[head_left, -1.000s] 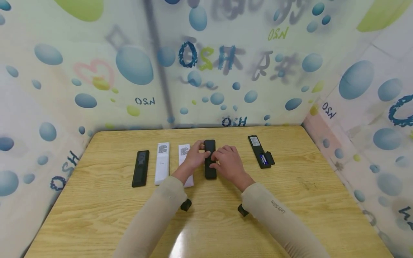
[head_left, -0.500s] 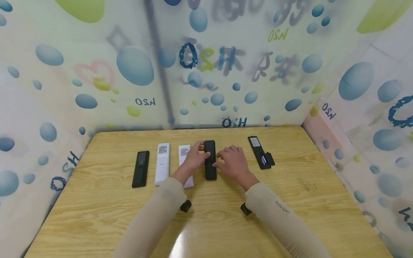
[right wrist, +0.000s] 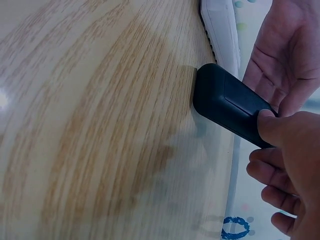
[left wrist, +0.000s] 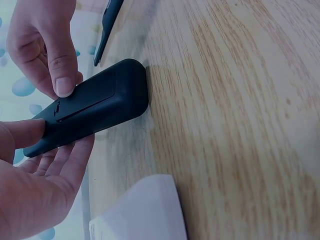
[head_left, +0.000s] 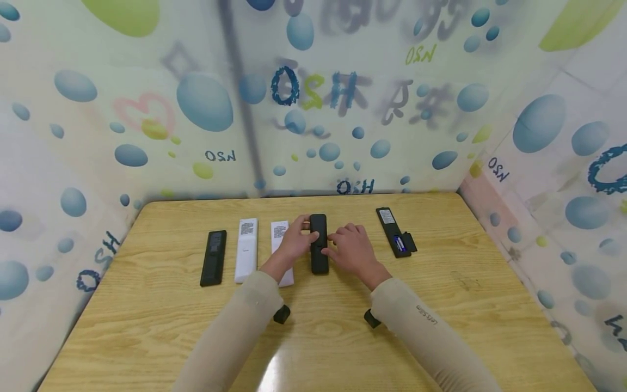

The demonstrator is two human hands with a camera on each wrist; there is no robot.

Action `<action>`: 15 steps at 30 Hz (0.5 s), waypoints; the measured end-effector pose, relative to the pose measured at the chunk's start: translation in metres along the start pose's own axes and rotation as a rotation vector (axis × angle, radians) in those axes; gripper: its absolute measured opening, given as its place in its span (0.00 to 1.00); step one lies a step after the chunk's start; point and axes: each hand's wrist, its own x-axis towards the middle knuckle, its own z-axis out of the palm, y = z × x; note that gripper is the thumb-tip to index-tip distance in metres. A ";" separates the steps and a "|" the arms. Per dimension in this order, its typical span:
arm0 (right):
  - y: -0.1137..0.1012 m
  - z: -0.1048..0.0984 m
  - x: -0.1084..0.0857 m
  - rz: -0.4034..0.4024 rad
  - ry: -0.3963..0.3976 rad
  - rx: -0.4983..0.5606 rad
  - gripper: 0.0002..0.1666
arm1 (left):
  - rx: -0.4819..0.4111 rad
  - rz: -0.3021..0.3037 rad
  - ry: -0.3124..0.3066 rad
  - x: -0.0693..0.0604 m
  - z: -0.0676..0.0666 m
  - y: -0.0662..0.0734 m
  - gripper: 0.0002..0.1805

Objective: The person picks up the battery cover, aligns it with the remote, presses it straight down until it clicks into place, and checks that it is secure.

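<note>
A black remote control (head_left: pixel 319 244) lies back side up, its near end on the table and the other end raised. My left hand (head_left: pixel 294 239) grips its far part, thumb on top and fingers beneath, as the left wrist view shows. From the right edge, my right hand (head_left: pixel 354 249) holds it with the thumb (right wrist: pixel 272 127) pressed on the battery cover (left wrist: pixel 92 94) near the latch and the forefinger at the side. The cover sits in place. Beside my left hand lies a white remote (head_left: pixel 280 230), partly hidden by that hand and wrist.
Further left lie another white remote (head_left: pixel 246 250) and a black remote (head_left: pixel 213 258). To the right, a slim black remote (head_left: pixel 392 228) shows a blue battery (head_left: pixel 400 244) under its open cover (head_left: pixel 409 242). The wooden table (head_left: pixel 318 348) ends at a patterned wall (head_left: pixel 196 174).
My right hand has drawn back a little to the right from over the remote control, then come slightly left again to its edge. My left hand keeps its grip.
</note>
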 end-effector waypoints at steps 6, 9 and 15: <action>0.000 0.001 0.000 -0.001 0.003 0.002 0.26 | -0.015 -0.027 -0.033 -0.002 -0.003 0.004 0.30; 0.000 0.001 0.000 -0.002 0.000 0.008 0.26 | -0.019 -0.030 -0.049 -0.008 -0.004 0.012 0.30; 0.000 0.002 0.000 -0.001 0.001 0.014 0.25 | -0.027 -0.021 -0.058 -0.023 -0.004 0.026 0.29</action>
